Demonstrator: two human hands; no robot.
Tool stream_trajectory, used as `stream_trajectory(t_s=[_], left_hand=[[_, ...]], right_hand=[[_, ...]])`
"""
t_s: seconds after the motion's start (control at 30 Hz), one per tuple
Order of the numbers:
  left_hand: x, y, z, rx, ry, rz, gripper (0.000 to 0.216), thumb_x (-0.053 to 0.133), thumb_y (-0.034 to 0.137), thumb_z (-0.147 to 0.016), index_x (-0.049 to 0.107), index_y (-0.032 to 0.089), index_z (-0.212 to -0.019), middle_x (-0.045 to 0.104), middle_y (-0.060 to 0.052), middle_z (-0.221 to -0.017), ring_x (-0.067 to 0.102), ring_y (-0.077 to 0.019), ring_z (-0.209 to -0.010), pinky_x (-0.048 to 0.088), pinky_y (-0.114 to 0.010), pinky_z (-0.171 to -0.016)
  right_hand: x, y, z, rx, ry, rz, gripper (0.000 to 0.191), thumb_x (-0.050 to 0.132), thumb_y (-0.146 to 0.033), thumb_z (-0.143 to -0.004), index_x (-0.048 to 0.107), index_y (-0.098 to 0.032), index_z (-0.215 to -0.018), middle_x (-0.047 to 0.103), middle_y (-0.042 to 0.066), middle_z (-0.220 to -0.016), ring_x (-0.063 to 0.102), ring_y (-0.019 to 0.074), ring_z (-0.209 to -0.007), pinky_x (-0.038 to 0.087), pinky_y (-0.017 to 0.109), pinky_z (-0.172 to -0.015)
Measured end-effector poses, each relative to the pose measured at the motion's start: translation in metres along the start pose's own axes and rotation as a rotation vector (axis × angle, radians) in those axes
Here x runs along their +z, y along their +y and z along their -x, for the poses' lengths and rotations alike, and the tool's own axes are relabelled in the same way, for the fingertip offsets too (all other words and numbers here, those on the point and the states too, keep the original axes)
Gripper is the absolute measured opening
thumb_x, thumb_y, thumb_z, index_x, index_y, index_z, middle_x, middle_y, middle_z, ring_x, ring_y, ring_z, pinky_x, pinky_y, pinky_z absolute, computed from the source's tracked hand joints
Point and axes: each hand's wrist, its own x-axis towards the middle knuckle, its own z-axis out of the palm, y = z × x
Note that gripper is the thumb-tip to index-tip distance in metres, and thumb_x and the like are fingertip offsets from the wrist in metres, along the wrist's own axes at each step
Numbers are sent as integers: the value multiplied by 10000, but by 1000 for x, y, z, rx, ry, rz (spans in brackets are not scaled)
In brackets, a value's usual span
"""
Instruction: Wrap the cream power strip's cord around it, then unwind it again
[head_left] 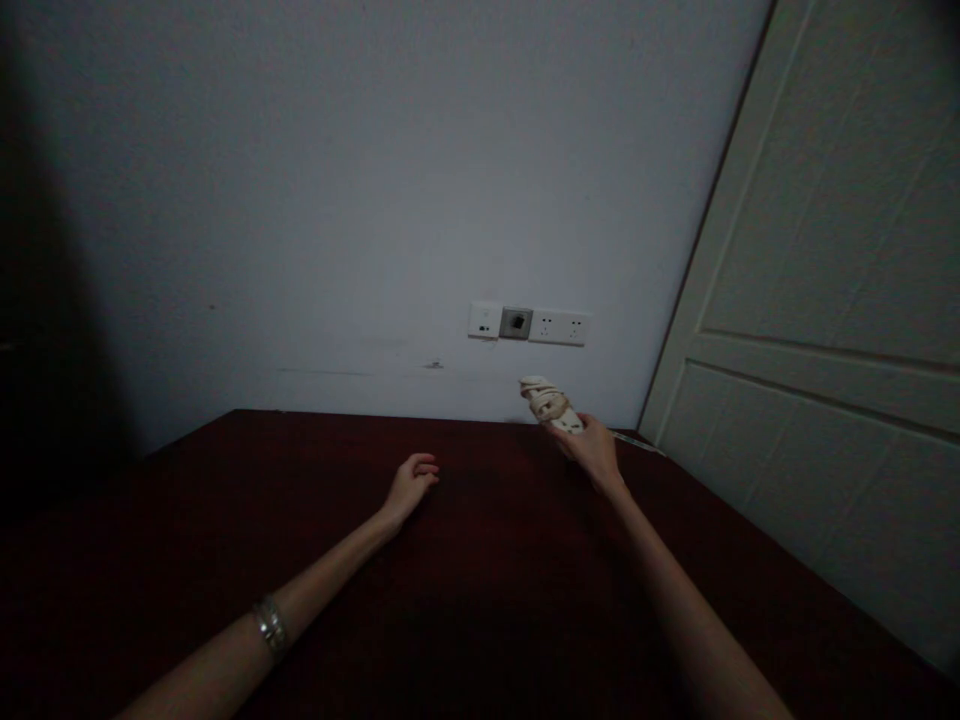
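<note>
1. Right hand (pixel 595 452): fingers closed around the lower end of a white cord-wound bundle (pixel 550 402). The grip sat low, seemingly so that the wound upper part stood free of the palm. Whether a plug or adapter lay inside the windings could not be told.
2. White cord-wound bundle: held tilted up and to the left, raised just above the far edge of the dark red wooden tabletop (pixel 225 520). It was near, and below, the row of white wall sockets with one grey plate (pixel 529 324).
3. Left hand (pixel 411 487): empty, with the fingers loosely curled. It rested on the tabletop, well apart from the bundle, and probably served as a steadying prop for the forward reach.
4. Silver metal bracelet (pixel 271 627): worn on the left forearm, above the wrist.
5. Pale panelled door (pixel 825 300): stood to the right, close beside the tabletop's right edge.
6. Plain white wall (pixel 337 200): stood behind the tabletop and bore the sockets.
</note>
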Motion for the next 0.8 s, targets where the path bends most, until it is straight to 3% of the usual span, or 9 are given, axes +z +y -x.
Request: stream_trajectory(t_s=[0.2,0.37,0.53,0.8], left_hand=[[-1,-6,-3,12,35,-46,266,537,47,-622,572,153,-862,631,-52,-843,621,-162,-786,463,-280,-717],[-1,-13,-5,22,36,-72,239,537,41,-612,595,153,-815,637,-51,-821,625,-181,-826,468,-303,-754],[-2,-19,-8,52,34,-83,234,534,33,-610,597,149,-804,636,-55,-833,624,-187,-838,465,-318,-784],[-2,-26,-11,97,44,-120,206,554,40,-595,603,157,-758,649,-53,-827,622,-196,-864,466,-326,-815]], right_hand=[[-44,88,-18,225,140,146,649,581,-525,-696,596,-48,-1137,658,241,-986,627,343,-911,465,375,-716],[-52,144,-4,379,140,239,655,558,-530,-708,608,-4,-1095,629,302,-995,605,398,-956,465,427,-726],[-36,165,2,461,98,263,673,544,-577,-695,610,-47,-1105,638,273,-1005,605,390,-976,475,415,-747],[-7,171,5,440,27,251,658,558,-561,-691,588,-66,-1125,636,253,-1035,603,364,-994,475,388,-778]])
